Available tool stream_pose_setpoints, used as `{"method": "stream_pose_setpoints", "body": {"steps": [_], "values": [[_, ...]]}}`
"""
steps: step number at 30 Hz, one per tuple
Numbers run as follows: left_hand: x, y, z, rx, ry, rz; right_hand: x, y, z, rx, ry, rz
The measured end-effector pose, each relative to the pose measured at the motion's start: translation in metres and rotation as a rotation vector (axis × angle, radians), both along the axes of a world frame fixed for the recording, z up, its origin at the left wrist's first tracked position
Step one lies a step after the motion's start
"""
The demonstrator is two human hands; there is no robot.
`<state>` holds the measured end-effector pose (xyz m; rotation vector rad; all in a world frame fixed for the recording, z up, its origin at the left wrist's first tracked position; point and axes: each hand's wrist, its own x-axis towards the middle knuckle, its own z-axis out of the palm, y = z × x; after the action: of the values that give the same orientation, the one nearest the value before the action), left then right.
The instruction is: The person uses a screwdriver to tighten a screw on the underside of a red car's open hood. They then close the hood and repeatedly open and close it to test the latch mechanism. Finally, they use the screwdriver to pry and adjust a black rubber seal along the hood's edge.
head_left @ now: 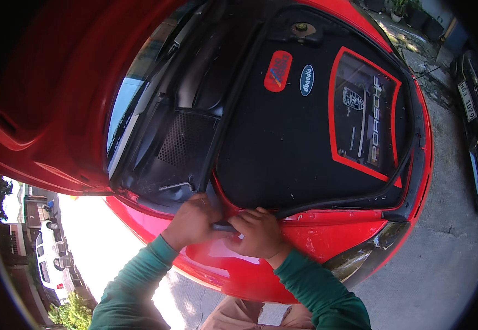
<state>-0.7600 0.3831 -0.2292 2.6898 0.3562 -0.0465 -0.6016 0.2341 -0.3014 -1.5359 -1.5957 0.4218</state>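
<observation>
I grip a black rubber seal strip (327, 202) in both hands: my left hand (194, 221) and right hand (258, 233) clench around it at the near edge of the red car (316, 239). It loops along the open trunk compartment (283, 148), lined in black carpet with stickers. The raised hood (52, 93) stands left.

My single head view looks steeply down, close over the red car's open front compartment (305, 137), its rubber seal (327, 202) just beyond my fingers (250, 217).
</observation>
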Motion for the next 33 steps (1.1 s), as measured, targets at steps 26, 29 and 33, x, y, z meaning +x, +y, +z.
{"method": "stream_pose_setpoints", "body": {"steps": [26, 29, 33], "values": [[0.052, 0.111, -0.09, 0.218, 0.131, 0.569, -0.006, -0.012, -0.008, -0.143, -0.035, 0.057], [0.065, 0.105, -0.086, 0.278, 0.278, 0.588, 0.005, -0.015, -0.004, -0.162, -0.044, 0.013], [0.078, 0.085, -0.088, 0.376, 0.386, 0.659, 0.006, -0.02, -0.008, -0.15, -0.075, -0.071]]}}
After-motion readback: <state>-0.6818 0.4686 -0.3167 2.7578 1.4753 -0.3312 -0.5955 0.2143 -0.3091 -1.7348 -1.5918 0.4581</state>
